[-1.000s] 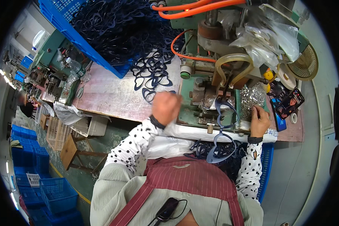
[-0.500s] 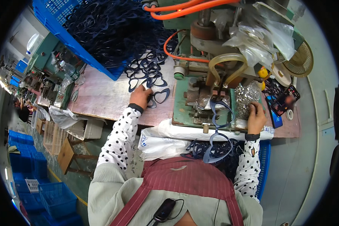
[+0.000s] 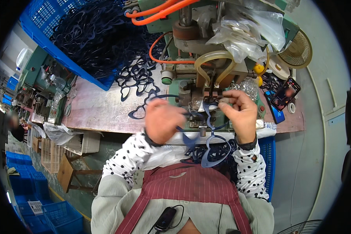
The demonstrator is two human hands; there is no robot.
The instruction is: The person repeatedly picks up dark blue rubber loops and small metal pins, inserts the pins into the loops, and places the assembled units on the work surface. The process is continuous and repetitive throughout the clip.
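Spectacle frame (image 3: 213,135) is hanging at the press (image 3: 191,46); you're apparently aligning it, right hand (image 3: 241,115) fingers narrow, left hand (image 3: 162,121) blurred, grips unclear; next calls for steadying.

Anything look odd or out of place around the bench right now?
Dark blue frames trail from the blue basket onto the worktop, looking spilled, though perhaps laid out deliberately. Clear plastic bags are bunched against the press, which looks untidy. Nothing looks clearly damaged.
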